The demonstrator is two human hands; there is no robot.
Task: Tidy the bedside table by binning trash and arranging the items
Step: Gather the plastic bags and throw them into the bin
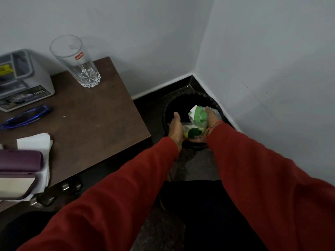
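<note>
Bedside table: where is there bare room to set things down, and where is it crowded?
Bare wood runs from the glass forward to the table's right and near edges. The left side is crowded: grey box, blue pen, white papers, purple case.

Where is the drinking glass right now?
In the head view the glass stands upright at the far edge of the brown bedside table, upper left, just right of the grey box.

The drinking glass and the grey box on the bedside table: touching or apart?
Apart. The head view shows bare brown tabletop between the glass and the grey box.
</note>
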